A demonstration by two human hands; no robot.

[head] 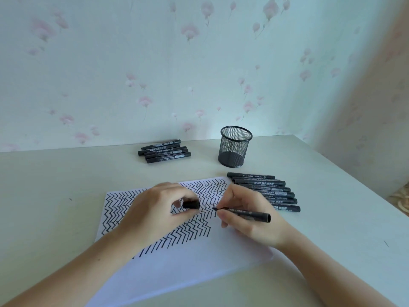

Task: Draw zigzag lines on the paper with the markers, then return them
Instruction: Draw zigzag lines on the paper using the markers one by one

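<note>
A white sheet of paper (pixel 188 262) lies on the table, its far half covered with black zigzag lines. My right hand (pixel 245 220) grips an uncapped black marker (pixel 250 213), whose tip points left and sits just over the drawn lines. My left hand (pixel 159 207) rests over the paper and pinches the marker's black cap (pixel 191 204) between thumb and fingers. The cap lies a short way left of the marker tip, apart from it.
A row of several black markers (pixel 265 190) lies right of the paper. A smaller pile of black markers (pixel 164 151) sits at the back near the wall. A black mesh pen cup (pixel 235 147) stands behind the paper. The table edge (pixel 365 196) runs along the right.
</note>
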